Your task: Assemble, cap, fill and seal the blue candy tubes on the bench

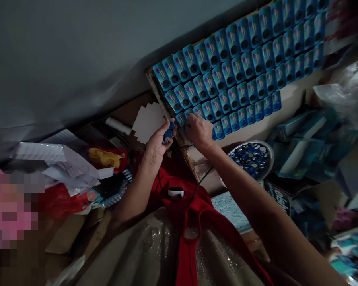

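So there's a pale board with rows of little blue packs covering most of it, plus a bowl of blue caps at its near edge.

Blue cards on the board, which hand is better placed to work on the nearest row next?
Probably the right hand: its fingers touch that row. The left hand sits off the board, holding blue round pieces.

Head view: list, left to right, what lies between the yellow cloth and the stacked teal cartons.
Yellow cloth, left hand holding blue caps, right hand, bowl of similar caps, teal cartons.
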A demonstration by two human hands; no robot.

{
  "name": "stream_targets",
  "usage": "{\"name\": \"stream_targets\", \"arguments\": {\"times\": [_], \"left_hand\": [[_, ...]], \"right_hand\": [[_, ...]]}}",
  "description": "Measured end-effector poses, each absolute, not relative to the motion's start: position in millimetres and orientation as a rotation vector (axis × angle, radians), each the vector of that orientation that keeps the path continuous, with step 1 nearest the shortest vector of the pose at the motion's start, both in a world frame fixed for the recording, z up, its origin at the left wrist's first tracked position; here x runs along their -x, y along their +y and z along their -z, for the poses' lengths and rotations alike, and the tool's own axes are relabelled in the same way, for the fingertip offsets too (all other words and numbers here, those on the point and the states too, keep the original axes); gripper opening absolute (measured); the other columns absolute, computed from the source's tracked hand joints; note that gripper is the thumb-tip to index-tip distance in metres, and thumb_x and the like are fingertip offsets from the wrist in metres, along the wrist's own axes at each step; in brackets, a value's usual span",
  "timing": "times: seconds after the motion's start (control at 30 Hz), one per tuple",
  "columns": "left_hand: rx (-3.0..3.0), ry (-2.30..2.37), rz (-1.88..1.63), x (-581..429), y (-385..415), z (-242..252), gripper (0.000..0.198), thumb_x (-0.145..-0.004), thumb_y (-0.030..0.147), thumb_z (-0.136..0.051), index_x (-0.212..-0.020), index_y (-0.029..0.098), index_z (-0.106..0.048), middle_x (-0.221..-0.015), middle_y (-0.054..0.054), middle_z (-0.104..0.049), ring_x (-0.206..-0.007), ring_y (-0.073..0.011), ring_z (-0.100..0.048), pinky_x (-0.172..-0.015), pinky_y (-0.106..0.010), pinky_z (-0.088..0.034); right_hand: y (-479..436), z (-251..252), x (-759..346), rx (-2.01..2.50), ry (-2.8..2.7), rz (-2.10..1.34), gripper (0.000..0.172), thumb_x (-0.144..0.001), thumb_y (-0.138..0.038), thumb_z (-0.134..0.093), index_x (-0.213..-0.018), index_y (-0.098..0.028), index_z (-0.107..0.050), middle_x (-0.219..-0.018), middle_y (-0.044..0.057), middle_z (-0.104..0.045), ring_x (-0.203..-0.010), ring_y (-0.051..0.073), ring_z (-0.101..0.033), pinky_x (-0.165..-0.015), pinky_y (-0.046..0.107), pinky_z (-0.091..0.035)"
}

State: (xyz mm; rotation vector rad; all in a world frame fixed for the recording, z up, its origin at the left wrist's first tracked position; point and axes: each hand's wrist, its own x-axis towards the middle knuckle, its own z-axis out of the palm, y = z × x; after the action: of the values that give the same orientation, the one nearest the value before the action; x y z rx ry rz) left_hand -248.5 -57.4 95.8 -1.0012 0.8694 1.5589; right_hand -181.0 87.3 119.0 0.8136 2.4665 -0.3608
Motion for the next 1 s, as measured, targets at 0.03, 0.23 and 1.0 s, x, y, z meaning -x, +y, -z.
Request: {"name": "stream_targets", "arguments": {"times": [0.03,0.23,1.0], "left_hand": [[0.988,0.875,-1.558,249.3,-57.3,-93.6,0.021,-0.080,0.031,-0.088,-0.094,0.019,-0.078,-0.081,-0.001,-0.072,-0.060,-0.0037,-0.062,-0.042,-0.009,-0.033],[0.961,0.940,-1.554,243.2,-60.3,-89.1,0.031,-0.061,0.024,-0.097,-0.084,0.020,-0.077,-0.078,0.003,-0.069,-0.063,-0.0048,-0.062,-0.044,-0.010,-0.034],[0.872,0.766,-1.571,250.5,-34.0,-109.2,0.026,-0.093,0.039,-0.071,-0.107,0.018,-0.077,-0.096,-0.008,-0.079,-0.088,-0.0184,-0.076,-0.089,-0.035,-0.063]], "right_hand": [[90.1,-117.6,183.7,-0.838,2.433,0.351,0.017,-0.096,-0.026,-0.055,-0.108,-0.022,-0.067,-0.113,0.010,-0.073,-0.096,0.025,-0.068,-0.073,0.031,-0.043],[100.4,-118.1,183.3,-0.934,2.482,0.525,0.016,-0.087,-0.027,-0.067,-0.103,-0.024,-0.067,-0.106,0.007,-0.075,-0.094,0.025,-0.069,-0.079,0.035,-0.049],[112.1,-125.0,172.4,-0.979,2.478,0.389,0.020,-0.091,-0.026,-0.056,-0.096,-0.022,-0.075,-0.107,0.011,-0.075,-0.093,0.026,-0.068,-0.074,0.033,-0.046]]}}
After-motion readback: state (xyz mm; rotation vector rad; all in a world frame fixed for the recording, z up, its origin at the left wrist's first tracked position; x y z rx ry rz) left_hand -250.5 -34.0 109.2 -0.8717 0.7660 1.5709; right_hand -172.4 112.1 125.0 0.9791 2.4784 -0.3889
